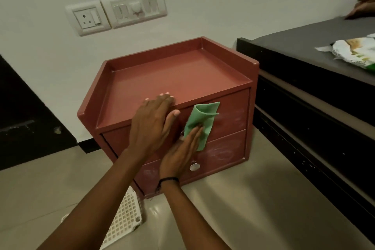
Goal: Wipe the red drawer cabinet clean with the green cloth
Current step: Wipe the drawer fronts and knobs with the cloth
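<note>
- White basket [125, 221]: on the floor, at the cabinet's front left corner.
- Left hand [151, 126]: flat on the cabinet's front top edge, fingers spread, gripping nothing.
- Red cabinet [172, 79]: on the floor against the wall.
- Right hand [180, 154]: fingers straight, pressing the green cloth [203, 122] against the cabinet's upper drawer front.
- Knob [194, 167]: lower drawer, below the right hand.

left hand [152, 122] flat and palm down, fingers spread forward, thumb stretched to the right, right hand [182, 153] flat with fingers straight and together, pressing forward, dark band round its wrist, both forearms bare, reaching forward side by side
</note>
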A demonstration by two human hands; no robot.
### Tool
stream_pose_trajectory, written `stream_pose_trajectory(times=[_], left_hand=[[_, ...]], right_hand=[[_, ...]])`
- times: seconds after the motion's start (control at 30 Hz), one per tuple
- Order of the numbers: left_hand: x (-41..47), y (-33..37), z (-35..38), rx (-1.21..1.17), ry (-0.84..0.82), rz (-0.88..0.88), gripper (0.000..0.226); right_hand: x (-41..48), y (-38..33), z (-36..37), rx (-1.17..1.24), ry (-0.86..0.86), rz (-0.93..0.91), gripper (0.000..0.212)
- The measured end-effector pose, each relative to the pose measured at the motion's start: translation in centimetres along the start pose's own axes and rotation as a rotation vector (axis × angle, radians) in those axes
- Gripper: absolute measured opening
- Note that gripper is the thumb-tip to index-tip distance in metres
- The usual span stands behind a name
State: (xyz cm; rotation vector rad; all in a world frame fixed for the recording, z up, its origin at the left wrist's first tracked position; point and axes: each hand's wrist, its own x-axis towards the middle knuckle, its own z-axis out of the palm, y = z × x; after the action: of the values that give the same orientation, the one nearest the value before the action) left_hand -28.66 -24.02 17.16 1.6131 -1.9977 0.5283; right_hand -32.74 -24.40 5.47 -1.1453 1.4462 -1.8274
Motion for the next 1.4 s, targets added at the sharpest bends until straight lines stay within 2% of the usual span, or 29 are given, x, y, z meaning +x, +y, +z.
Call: stream_pose_trajectory(times=[0.07, 0.2, 0.4, 0.6, 0.7, 0.8, 0.87, 1.07, 1.13, 1.23, 1.3, 1.33, 1.4], left_hand=[[0.2, 0.4, 0.5, 0.025, -0.026, 0.038, 0.055], [0.3, 0.1, 0.8, 0.053, -0.042, 0.035, 0.059], [1.2, 1.5, 1.6, 0.108, -0.083, 0.08, 0.063], [1.4, 1.7, 2.3, 0.146, -0.063, 0.103, 0.064], [1.4, 1.2, 2.3, 0.15, -0.082, 0.122, 0.064], [1.4, 1.1, 2.2, 0.157, -0.107, 0.125, 0.066], [1.4, 1.1, 2.2, 0.15, -0.109, 0.118, 0.066], [1.4, 1.0, 2.4, 0.13, -0.1, 0.131, 0.065], [1.5, 1.1, 2.4, 0.129, -0.099, 0.119, 0.066], [1.6, 1.6, 2.4, 0.124, -0.082, 0.092, 0.065], [1.6, 1.8, 2.5, 0.109, -0.063, 0.078, 0.063], [1.6, 1.8, 2.6, 0.107, -0.055, 0.08, 0.062], [1.5, 1.6, 2.6, 0.112, -0.048, 0.093, 0.061]], right_hand=[[2.7, 0.5, -1.3, -0.034, -0.017, -0.077, 0.057], [8.2, 2.5, -3.6, -0.162, -0.055, -0.222, 0.068], [1.2, 7.4, -3.9, -0.318, -0.319, -0.345, 0.064], [5.7, 8.5, -6.6, -0.615, -0.308, -0.502, 0.063], [8.1, 7.1, -6.8, -0.561, -0.153, -0.403, 0.064], [10.2, 4.2, -5.2, -0.3, 0.066, -0.2, 0.062], [10.9, 2.7, -4.5, -0.156, 0.156, -0.152, 0.055], [13.0, 2.4, -5.2, -0.22, 0.275, -0.168, 0.052], [11.8, 2.7, -4.7, -0.164, 0.241, -0.186, 0.048], [4.4, 5.8, -4.1, -0.288, -0.046, -0.349, 0.053], [0.9, 7.9, -4.5, -0.349, -0.159, -0.347, 0.057], [1.6, 8.5, -4.6, -0.329, -0.119, -0.285, 0.057], [6.3, 7.9, -4.7, -0.285, 0.049, -0.039, 0.058]])
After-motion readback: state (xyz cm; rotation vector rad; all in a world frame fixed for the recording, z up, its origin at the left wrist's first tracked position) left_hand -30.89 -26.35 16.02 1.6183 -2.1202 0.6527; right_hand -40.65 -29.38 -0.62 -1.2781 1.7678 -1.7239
